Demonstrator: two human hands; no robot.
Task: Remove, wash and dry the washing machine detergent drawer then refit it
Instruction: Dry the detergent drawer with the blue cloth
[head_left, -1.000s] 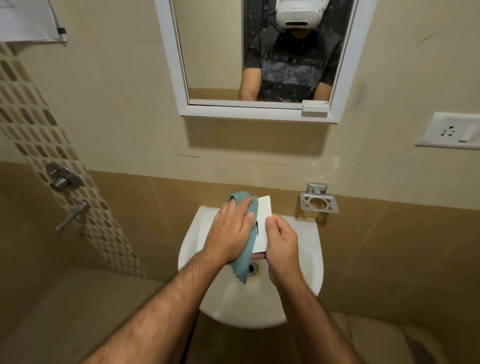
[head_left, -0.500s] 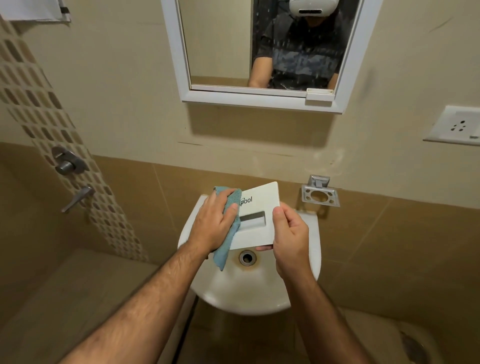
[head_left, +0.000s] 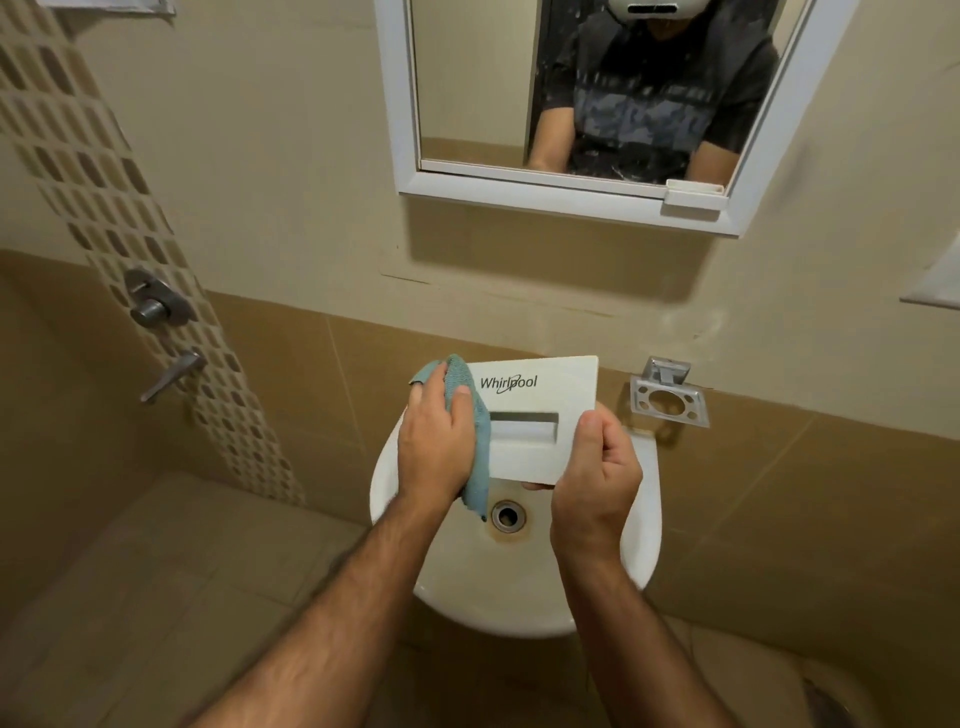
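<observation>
Drying stage, by our reading. We hold the detergent drawer above the white basin, its front panel turned up toward us, brand lettering at the far left, recessed handle slot across the middle.

Right hand: fingers clenched on the drawer's near right corner, thumb on top of the panel, the rest curled beneath. This hand alone bears the drawer.

Left hand: fingers curled over a teal cloth and pressing it against the drawer's left edge. A tail of cloth hangs down toward the drain.

Drawer body behind the panel is hidden from us; whether it is dry we cannot tell.

Risks from here:
- One-corner grip. A firm wipe from the left could pivot the panel out of the right hand; a drop would land on hard basin.
- A wet panel would make that slip likelier.
- Hanging cloth tail may dip into the basin, take up water there and smear it back on.
- Handle slot could hold water that a flat wipe misses; refitting damp would carry it into the machine.

Metal holder on the wall, far right, not in play.
</observation>
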